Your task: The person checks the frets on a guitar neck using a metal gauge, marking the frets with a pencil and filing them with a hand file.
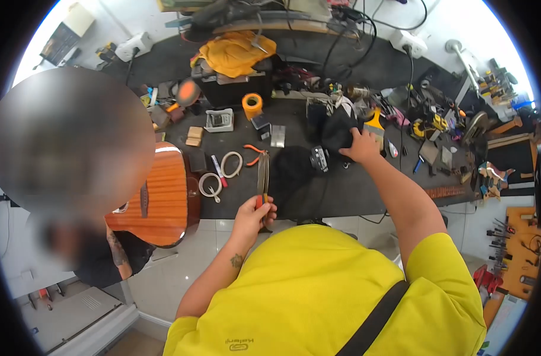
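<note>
Several files (262,172) with long flat metal blades and red and yellow handles stand up from my left hand (257,216), which is closed round the handles at the bench's front edge. My right hand (364,145) reaches over the bench, with thumb and fingers apart on the edge of a dark, soft-looking black thing (338,130); its kind is unclear. Left of my right hand is a small black and silver piece (319,159). Orange-handled pliers (257,154) lie just beyond the file blades.
At left a person (113,252) sits by an orange-brown acoustic guitar (158,196). White rings (210,187), a marker (219,169), orange tape (252,105) and a grey tray (219,120) lie on the dark bench (353,199). A yellow-handled scraper (374,123) and a guitar neck (445,191) are rightward.
</note>
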A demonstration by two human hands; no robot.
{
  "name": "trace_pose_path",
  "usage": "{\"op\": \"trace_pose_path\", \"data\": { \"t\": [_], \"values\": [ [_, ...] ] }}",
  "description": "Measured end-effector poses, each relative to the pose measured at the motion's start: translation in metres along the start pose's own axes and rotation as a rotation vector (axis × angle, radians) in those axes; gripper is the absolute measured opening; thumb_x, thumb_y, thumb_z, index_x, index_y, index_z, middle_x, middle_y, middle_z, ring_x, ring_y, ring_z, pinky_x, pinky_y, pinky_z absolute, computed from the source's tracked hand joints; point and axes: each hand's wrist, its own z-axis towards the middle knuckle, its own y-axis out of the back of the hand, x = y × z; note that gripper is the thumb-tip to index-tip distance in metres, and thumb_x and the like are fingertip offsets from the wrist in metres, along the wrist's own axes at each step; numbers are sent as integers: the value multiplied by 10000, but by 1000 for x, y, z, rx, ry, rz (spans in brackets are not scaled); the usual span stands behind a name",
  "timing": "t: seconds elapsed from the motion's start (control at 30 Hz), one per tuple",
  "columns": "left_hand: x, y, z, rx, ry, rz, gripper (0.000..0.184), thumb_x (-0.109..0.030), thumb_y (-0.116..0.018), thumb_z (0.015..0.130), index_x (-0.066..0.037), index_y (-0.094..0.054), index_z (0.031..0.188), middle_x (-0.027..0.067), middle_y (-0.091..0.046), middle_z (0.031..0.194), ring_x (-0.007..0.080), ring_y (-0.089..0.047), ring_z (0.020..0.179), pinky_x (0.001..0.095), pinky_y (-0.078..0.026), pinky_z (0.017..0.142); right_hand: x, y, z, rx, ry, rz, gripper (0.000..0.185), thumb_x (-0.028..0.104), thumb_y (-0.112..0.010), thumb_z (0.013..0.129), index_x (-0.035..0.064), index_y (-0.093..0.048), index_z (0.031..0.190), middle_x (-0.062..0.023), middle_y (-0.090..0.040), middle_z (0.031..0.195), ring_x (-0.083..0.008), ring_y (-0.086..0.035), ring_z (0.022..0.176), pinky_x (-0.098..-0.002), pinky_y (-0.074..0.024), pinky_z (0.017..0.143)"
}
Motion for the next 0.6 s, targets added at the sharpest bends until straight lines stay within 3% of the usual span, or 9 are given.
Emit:
{"op": "trace_pose_path", "data": {
  "t": [0.13, 0.17, 0.2, 0.3, 0.53, 0.6],
  "values": [
    [4, -35, 20, -4, 47, -5, 208, -120, -651, 1119, -27, -668, 1305, 75, -754, 1088, 165, -734, 928, 310, -606, 819, -13, -27, 30, 58, -43, 26, 702, 418, -919, 852, 172, -610, 1433, -143, -655, 1482, -402, -592, 1428, -582, -543, 1104],
    [3, -42, 19, 19, 57, 4, 213, -121, -657, 1117, -26, -672, 1307, 76, -755, 1091, 162, -734, 930, 310, -607, 820, -31, -47, 44, 21, -33, 141, 538, 327, -916, 818, 129, -667, 1251, -165, -752, 1278, -402, -711, 1245, -527, -595, 993],
    [3, -47, 20, 41, 65, 10, 218, -121, -662, 1115, -24, -676, 1310, 76, -756, 1094, 160, -733, 933, 309, -608, 820, -41, -45, 48, 23, -38, 143, 538, 327, -916, 818, 129, -667, 1251, -165, -752, 1278, -402, -711, 1245, -527, -595, 993],
    [10, -54, 27, 60, 56, 72, 218, -118, -657, 1118, -22, -679, 1313, 78, -755, 1096, 158, -732, 934, 306, -609, 823, -58, -17, 31, -224, 33, 494, 308, 165, -821, 776, 62, -632, 996, -218, -740, 874, -448, -752, 940, -547, -573, 817],
    [16, -63, 22, -20, 98, 79, 218, -103, -649, 1119, -20, -682, 1318, 84, -754, 1093, 156, -728, 934, 310, -606, 838, -81, 31, 23, -187, 85, 608, 344, 103, -851, 759, 68, -620, 1011, -200, -745, 910, -433, -744, 942, -524, -567, 809],
    [16, -64, 21, -29, 96, 85, 220, -106, -649, 1120, -21, -682, 1320, 84, -753, 1093, 157, -727, 934, 310, -605, 837, -82, 37, 16, -121, 149, 462, 305, 78, -834, 778, 65, -627, 1002, -193, -755, 939, -426, -747, 962, -521, -565, 803]
  ]
}}
